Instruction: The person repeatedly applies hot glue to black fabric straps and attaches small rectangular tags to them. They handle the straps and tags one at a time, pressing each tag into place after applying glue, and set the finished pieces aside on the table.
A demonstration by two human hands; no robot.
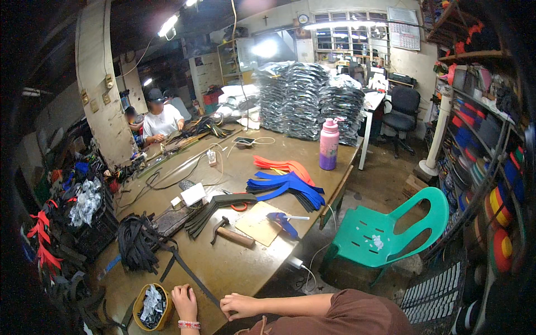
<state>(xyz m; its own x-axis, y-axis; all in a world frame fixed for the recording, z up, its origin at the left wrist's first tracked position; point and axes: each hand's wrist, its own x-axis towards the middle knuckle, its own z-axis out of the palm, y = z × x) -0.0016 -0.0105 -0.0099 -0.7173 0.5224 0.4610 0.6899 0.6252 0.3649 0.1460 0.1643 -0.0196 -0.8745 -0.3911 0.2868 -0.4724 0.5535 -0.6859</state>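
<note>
My right hand is at the near table edge, its fingers closed at the end of a black webbing strap. The strap runs back over the table toward a looped bundle of black straps. My left hand, a beaded bracelet at its wrist, is a little to the left with its fingers curled; whatever they hold is hidden. Right beside it stands a yellow tub of small dark pieces and a crumpled clear plastic bag.
A hammer, a board, cut olive, blue and orange straps and a pink-purple bottle lie or stand on the table. A green chair is at right. Plastic-wrapped stacks and a seated person are beyond.
</note>
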